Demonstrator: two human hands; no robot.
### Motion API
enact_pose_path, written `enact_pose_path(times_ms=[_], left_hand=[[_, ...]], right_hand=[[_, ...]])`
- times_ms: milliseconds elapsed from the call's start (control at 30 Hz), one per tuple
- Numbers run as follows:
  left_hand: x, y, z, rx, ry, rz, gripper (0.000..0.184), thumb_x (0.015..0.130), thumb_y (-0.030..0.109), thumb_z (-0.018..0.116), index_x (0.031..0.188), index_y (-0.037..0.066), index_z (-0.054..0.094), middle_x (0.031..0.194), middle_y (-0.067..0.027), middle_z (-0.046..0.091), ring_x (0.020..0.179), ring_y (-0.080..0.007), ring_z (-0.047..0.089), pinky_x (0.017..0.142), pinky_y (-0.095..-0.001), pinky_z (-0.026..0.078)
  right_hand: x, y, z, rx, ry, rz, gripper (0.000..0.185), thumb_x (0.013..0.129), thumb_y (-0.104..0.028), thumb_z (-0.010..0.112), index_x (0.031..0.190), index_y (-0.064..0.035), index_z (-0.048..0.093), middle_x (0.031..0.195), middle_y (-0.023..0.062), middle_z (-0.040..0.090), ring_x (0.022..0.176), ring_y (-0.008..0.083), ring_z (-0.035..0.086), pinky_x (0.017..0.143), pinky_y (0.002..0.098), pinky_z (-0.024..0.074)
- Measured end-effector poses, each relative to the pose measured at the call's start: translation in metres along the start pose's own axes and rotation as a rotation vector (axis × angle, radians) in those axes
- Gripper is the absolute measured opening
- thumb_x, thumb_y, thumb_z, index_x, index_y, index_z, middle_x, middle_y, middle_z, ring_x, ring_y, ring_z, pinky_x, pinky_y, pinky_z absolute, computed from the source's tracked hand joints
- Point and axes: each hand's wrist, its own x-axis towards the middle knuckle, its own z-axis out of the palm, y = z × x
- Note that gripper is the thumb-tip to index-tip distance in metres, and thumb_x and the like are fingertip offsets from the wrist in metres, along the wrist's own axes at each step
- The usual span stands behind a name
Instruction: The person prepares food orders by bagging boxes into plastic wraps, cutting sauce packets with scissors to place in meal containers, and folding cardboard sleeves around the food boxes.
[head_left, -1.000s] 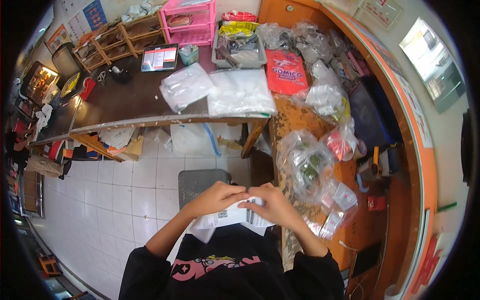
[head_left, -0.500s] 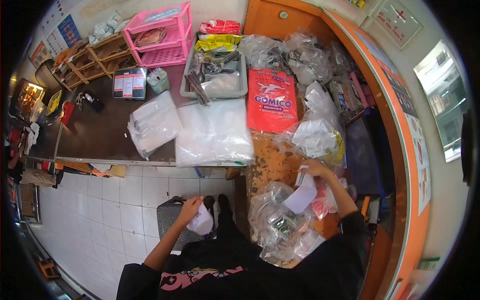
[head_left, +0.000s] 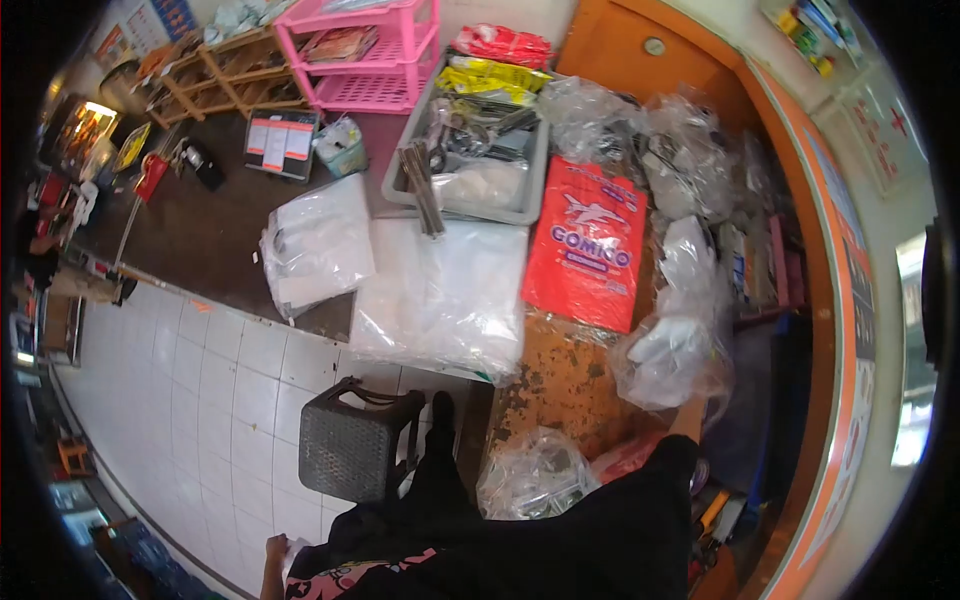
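Low at the left, my left hand [head_left: 276,546] is closed on a white, paper-like piece [head_left: 293,552], mostly hidden by the hand and my shirt. My right arm reaches forward on the right, and my right hand [head_left: 690,408] is at the near edge of a clear plastic bag [head_left: 672,362] with white things in it. The bag covers its fingers, so its grip is hidden. Closer to my body, a crumpled clear bag [head_left: 540,478] lies on the worn orange tabletop [head_left: 560,385], beside something red [head_left: 625,458] partly under my sleeve.
A red printed bag pack [head_left: 587,245] and stacked clear plastic bags [head_left: 440,290] lie ahead. Behind them stands a grey bin [head_left: 535,180] of tools, near a pink tray rack [head_left: 370,60]. A dark stool [head_left: 345,450] is on the tiled floor. Another person [head_left: 50,260] is at far left.
My left hand has moved down and left with its white piece. My right hand has moved forward to the clear bag; the white papers it held are out of sight. The view has shifted.
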Motion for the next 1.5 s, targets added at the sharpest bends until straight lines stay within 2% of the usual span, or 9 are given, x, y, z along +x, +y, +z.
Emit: enact_pose_path(times_ms=[333,567,733,800,900,1033,1100,1267,1500], left_hand=[[-0.043,0.045,0.051,-0.268,-0.049,-0.56,0.05,0.09,0.037,0.038,0.073,-0.003,0.062,0.068,-0.0205,0.061,0.058,-0.0328,0.059,0.062,-0.0454,0.046],[-0.062,0.004,0.071,-0.183,0.357,-0.464,0.04,0.086,0.03,0.045,0.073,-0.003,0.062,0.073,-0.0206,0.063,0.065,-0.0355,0.062,0.064,-0.0478,0.047],[-0.05,-0.046,0.025,-0.358,0.057,-0.564,0.032,0.083,0.027,0.047,0.079,-0.001,0.061,0.078,-0.0204,0.062,0.072,-0.0339,0.061,0.067,-0.0452,0.048],[-0.016,-0.125,0.025,-0.237,0.015,-0.409,0.033,0.082,0.029,0.048,0.08,0.0,0.061,0.082,-0.0197,0.062,0.081,-0.0341,0.06,0.072,-0.0437,0.047],[0.037,-0.218,-0.013,-0.167,0.384,-0.172,0.025,0.082,0.02,0.047,0.073,0.0,0.059,0.086,-0.0192,0.06,0.078,-0.0358,0.058,0.071,-0.0453,0.046],[0.023,-0.187,-0.086,-0.631,0.856,-0.109,0.028,0.093,0.025,0.035,0.09,0.002,0.049,0.076,-0.0199,0.058,0.064,-0.0372,0.057,0.057,-0.0463,0.043],[-0.005,-0.168,-0.078,-0.803,0.86,-0.115,0.032,0.095,0.032,0.033,0.096,0.005,0.05,0.068,-0.0163,0.056,0.058,-0.0321,0.056,0.053,-0.0426,0.044],[-0.068,-0.082,-0.046,-1.624,0.354,-0.049,0.022,0.09,0.025,0.049,0.103,0.008,0.054,0.081,-0.0054,0.059,0.076,-0.013,0.054,0.065,-0.0276,0.045],[-0.068,-0.098,-0.192,-2.292,0.861,0.012,0.019,0.093,0.026,0.048,0.095,0.008,0.052,0.078,0.0007,0.055,0.071,-0.0086,0.053,0.064,-0.023,0.044]], right_hand=[[-0.038,-0.048,-0.048,-0.503,0.04,-0.198,0.036,0.083,-0.022,0.049,0.109,0.0026,0.054,0.112,0.0191,0.055,0.101,0.0251,0.055,0.088,0.0293,0.0428],[-0.035,-0.005,-0.031,-0.254,-0.056,-0.286,0.039,0.083,-0.022,0.048,0.113,0.0035,0.052,0.115,0.0201,0.054,0.104,0.0259,0.054,0.092,0.0345,0.0396],[-0.079,0.002,-0.049,-0.58,0.211,-0.625,0.039,0.082,-0.022,0.048,0.112,0.0035,0.053,0.113,0.0188,0.055,0.102,0.0255,0.055,0.091,0.0401,0.0397],[-0.095,-0.02,-0.097,-0.705,-0.153,-0.513,0.034,0.081,-0.024,0.048,0.099,0.0027,0.059,0.1,0.0169,0.061,0.089,0.0312,0.059,0.084,0.0449,0.0415],[-0.142,-0.053,-0.17,-0.458,-0.61,-0.897,0.034,0.08,-0.025,0.05,0.094,0.0034,0.062,0.099,0.0225,0.06,0.093,0.0345,0.057,0.085,0.0453,0.0408],[-0.245,-0.173,-0.215,0.048,-0.148,-1.382,0.024,0.077,-0.024,0.054,0.078,-0.0027,0.066,0.083,0.014,0.062,0.081,0.031,0.059,0.067,0.0407,0.0462],[-0.384,-0.259,-0.422,0.979,-0.358,-1.358,0.012,0.068,-0.009,0.061,0.075,0.0003,0.063,0.083,0.0182,0.06,0.082,0.0348,0.056,0.072,0.042,0.0448],[-0.658,-0.306,-0.587,1.136,-1.352,-2.212,0.055,0.079,-0.038,0.064,0.117,0.0001,0.051,0.12,0.0187,0.051,0.108,0.0283,0.05,0.091,0.0365,0.0399],[-0.753,-0.327,-0.655,0.618,-2.297,-1.806,0.029,0.077,-0.02,0.07,0.098,-0.0003,0.065,0.091,0.0055,0.066,0.081,0.0098,0.058,0.074,0.0236,0.0454]])
